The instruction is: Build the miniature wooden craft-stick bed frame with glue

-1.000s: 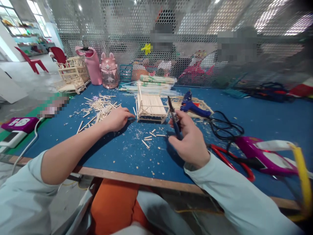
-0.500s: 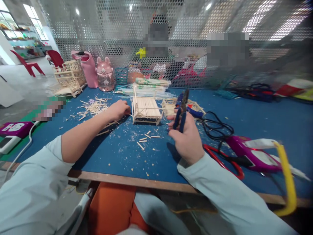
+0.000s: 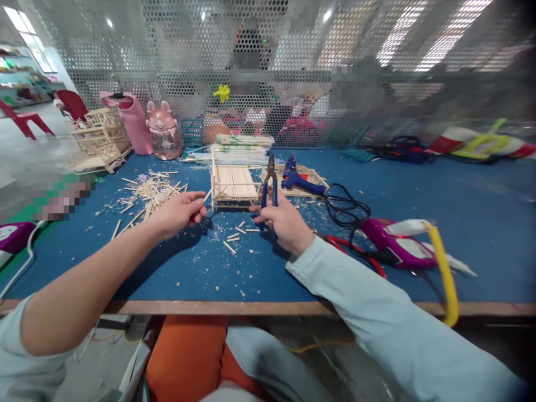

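My left hand [image 3: 179,214] pinches a short thin wooden stick [image 3: 207,196] between thumb and fingertips, just left of a small bed-like model [image 3: 237,184] built of sticks. In my right hand [image 3: 288,223] is a pair of blue-handled cutting pliers [image 3: 270,187], fingers wrapped round the handles and jaws pointing up. The pliers stand in front of the model's right edge. Loose sticks and offcuts [image 3: 154,192] lie behind my left hand. Several cut pieces [image 3: 232,239] are scattered on the blue tabletop [image 3: 201,268] between my hands.
A blue glue gun [image 3: 299,178] lies on a stick frame [image 3: 320,177], its black cable curling right. Red-handled tool [image 3: 355,251] and purple device [image 3: 397,243] lie at right. Pink bottle [image 3: 136,123], clear jar [image 3: 163,134] and stick house [image 3: 100,139] stand back left, before perforated metal screen [image 3: 188,56].
My left hand has drawn back toward me and turned, the stick showing at its fingertips. My right hand has brought the pliers leftward, closer to the model. The view has shifted right.
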`<control>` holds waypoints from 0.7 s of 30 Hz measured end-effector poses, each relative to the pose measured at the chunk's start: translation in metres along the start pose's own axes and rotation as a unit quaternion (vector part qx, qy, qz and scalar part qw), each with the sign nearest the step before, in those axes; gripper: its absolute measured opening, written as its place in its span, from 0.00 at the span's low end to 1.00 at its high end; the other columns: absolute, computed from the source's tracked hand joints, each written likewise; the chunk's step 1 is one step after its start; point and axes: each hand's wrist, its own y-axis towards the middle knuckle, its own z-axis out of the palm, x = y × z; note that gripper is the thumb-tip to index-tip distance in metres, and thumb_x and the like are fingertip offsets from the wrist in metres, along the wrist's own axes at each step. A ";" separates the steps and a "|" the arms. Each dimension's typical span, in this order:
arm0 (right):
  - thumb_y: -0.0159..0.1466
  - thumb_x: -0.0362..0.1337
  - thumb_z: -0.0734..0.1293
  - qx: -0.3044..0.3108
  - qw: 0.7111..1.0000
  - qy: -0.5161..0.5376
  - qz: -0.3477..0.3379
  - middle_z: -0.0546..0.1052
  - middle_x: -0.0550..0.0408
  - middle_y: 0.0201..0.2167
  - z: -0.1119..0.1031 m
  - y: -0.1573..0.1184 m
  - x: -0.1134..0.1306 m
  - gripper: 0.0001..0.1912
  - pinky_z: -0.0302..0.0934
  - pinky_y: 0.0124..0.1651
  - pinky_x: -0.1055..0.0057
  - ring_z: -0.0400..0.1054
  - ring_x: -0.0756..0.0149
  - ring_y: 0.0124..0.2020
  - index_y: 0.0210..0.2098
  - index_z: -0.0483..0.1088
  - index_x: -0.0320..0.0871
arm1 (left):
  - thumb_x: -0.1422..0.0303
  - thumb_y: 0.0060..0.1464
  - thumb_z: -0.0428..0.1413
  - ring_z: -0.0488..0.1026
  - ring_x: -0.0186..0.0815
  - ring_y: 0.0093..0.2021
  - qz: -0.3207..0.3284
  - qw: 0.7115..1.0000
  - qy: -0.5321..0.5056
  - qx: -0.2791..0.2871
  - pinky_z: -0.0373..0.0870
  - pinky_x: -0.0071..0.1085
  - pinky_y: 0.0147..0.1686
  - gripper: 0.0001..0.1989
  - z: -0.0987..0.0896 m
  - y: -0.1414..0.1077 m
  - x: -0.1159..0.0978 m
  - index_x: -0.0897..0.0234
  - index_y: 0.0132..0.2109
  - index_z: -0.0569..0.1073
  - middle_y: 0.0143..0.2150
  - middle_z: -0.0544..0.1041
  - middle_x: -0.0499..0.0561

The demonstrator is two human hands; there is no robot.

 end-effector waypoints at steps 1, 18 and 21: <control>0.38 0.32 0.59 0.002 1.000 -0.001 -0.002 0.69 0.55 0.36 0.001 0.000 -0.001 0.26 0.58 0.29 0.72 0.66 0.63 0.38 0.40 0.60 0.46 | 0.75 0.61 0.45 0.59 0.23 0.18 -0.012 0.999 -0.045 0.020 0.54 0.22 0.20 0.08 0.003 0.001 0.002 0.65 0.43 0.67 0.23 0.66 0.43; 0.45 0.29 0.60 0.044 0.963 -0.215 -0.154 0.70 0.51 0.43 -0.028 -0.024 0.025 0.31 0.63 0.44 0.62 0.66 0.62 0.40 0.50 0.59 0.44 | 0.68 0.56 0.51 0.62 0.25 0.20 0.026 0.980 0.186 0.061 0.57 0.22 0.21 0.06 -0.034 -0.026 0.013 0.64 0.34 0.70 0.24 0.69 0.44; 0.46 0.28 0.60 0.085 0.917 -0.346 -0.181 0.72 0.48 0.45 -0.040 -0.038 0.036 0.33 0.61 0.51 0.58 0.67 0.57 0.46 0.53 0.60 0.42 | 0.66 0.57 0.52 0.64 0.24 0.21 0.036 0.991 0.097 0.082 0.57 0.21 0.21 0.07 -0.017 -0.033 0.010 0.65 0.33 0.68 0.25 0.71 0.45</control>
